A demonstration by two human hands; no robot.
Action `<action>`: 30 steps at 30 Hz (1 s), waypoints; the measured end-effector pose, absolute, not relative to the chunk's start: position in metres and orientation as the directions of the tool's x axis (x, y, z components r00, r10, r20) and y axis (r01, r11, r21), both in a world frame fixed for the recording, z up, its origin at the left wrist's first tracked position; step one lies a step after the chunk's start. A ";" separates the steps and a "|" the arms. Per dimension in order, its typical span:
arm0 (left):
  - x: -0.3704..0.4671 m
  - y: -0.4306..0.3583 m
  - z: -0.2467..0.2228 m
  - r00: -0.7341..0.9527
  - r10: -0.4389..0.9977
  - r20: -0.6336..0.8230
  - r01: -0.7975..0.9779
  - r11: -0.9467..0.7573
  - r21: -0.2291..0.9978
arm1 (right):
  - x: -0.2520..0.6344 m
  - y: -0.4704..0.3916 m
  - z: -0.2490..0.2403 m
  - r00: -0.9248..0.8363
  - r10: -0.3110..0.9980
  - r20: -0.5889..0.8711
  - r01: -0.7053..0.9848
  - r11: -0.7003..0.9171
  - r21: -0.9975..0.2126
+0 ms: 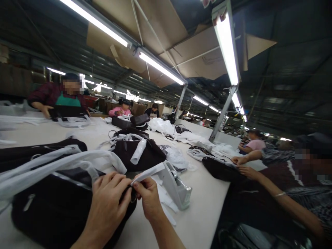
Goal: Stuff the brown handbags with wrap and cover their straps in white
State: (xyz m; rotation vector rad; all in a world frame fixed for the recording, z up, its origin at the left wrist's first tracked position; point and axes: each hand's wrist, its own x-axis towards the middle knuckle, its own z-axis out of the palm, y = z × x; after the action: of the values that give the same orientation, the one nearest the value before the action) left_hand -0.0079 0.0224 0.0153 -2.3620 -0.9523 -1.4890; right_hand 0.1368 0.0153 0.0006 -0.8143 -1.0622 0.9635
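A black handbag (57,207) lies in front of me, with a silver zip pull on its side. Its handles (98,157) are wrapped in white material and arch over the top. My left hand (111,195) rests over the bag's right end, thumb and fingers closed on the end of a white wrapping strip (151,171) near a metal ring. Right beside it, my right hand (147,193) pinches the same strip between thumb and fingers. The strip runs up toward a grey tape dispenser (176,186). What lies between the fingertips is partly hidden.
Behind stands another black bag (138,152) with a white-wrapped part. Crumpled plastic (176,157) lies beside it. At right, a co-worker's hands (246,166) hold a dark bag (218,167). Across the table (199,193), another person (62,95) handles a black bag.
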 end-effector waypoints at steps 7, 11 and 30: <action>0.001 0.024 0.006 0.261 0.444 0.857 0.527 -0.809 0.259 | 0.149 0.016 -0.006 0.100 0.947 0.304 -0.266 0.320 -0.909; 0.004 0.022 0.002 0.237 0.529 0.815 0.526 -0.775 0.350 | 0.148 0.017 -0.011 0.054 0.962 0.268 -0.288 0.272 -0.918; 0.000 0.032 -0.011 0.253 0.454 0.854 0.462 -0.833 0.306 | 0.365 0.004 0.038 0.457 0.866 -0.201 0.591 -0.465 -0.659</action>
State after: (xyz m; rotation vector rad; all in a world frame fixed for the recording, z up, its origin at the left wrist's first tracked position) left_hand -0.0001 0.0322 -0.0115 -2.4813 -0.9064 -1.6873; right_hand 0.3655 0.0041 0.0382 -2.2045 -1.2137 0.7205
